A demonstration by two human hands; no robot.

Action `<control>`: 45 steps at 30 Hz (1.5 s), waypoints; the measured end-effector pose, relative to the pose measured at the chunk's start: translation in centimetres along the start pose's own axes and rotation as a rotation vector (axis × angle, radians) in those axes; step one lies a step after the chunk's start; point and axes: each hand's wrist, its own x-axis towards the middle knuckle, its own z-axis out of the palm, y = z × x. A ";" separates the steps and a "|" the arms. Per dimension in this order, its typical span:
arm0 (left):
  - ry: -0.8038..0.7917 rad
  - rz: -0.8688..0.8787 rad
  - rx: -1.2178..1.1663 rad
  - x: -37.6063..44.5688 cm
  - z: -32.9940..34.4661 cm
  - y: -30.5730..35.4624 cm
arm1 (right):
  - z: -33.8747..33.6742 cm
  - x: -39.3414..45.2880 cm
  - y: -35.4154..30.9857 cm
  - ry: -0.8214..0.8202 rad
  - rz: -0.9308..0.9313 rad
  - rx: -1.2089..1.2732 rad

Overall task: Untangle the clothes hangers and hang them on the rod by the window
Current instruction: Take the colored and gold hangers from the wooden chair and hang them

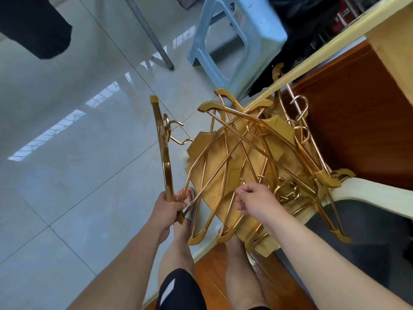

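Head view: left hand (168,209) is closed around the lower end of one gold hanger (164,148), held upright. Right hand (254,200), fingers curled loosely, touches the tangled hangers (257,153) piled on the corner of a table (357,130). Beyond stands a blue stool (237,39).

Home interior, likely bedroom or living area. Glossy pale floor tiles (73,157) reflecting window light, blue plastic stool (237,41), cream-edged wooden furniture (348,121), pile of gold clothes hangers (250,157), person's bare legs.
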 end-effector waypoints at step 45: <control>-0.039 -0.024 0.252 -3.2 -1.2 0.2 | -13.8 2.9 4.8 0.740 -0.492 -0.747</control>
